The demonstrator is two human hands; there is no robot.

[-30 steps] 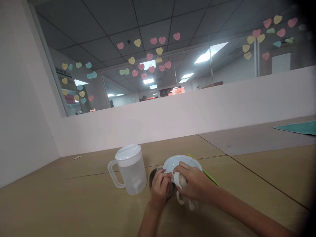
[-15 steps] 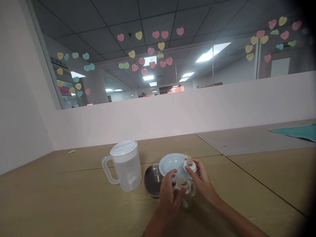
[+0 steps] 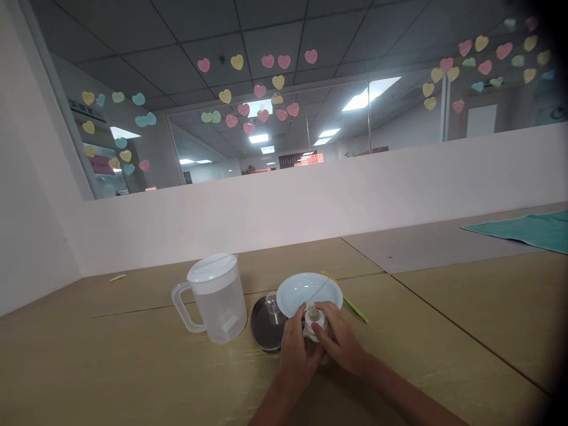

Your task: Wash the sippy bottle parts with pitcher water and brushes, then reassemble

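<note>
Both hands are wrapped round a baby bottle just in front of the white bowl [image 3: 296, 289]. My left hand [image 3: 296, 346] grips the bottle from the left; its body is mostly hidden by the hands. On top sits a white collar with a clear teat [image 3: 313, 312], and my right hand [image 3: 344, 342] closes on that collar from the right. Left of the hands lies a dark tray [image 3: 261, 336], partly covered by the bowl and left hand. A clear dome-shaped cap [image 3: 272, 303] stands on the tray.
A lidded translucent jug [image 3: 222, 313] stands left of the tray, handle to the left. A thin yellow-green stick [image 3: 356, 310] lies right of the bowl. A teal cloth [image 3: 528, 229] lies at the far right, and a wall with a window runs behind the table.
My right hand has brought the teat collar down and left onto the bottle's top. The hands were apart and now meet round it. The view has turned slightly to the right.
</note>
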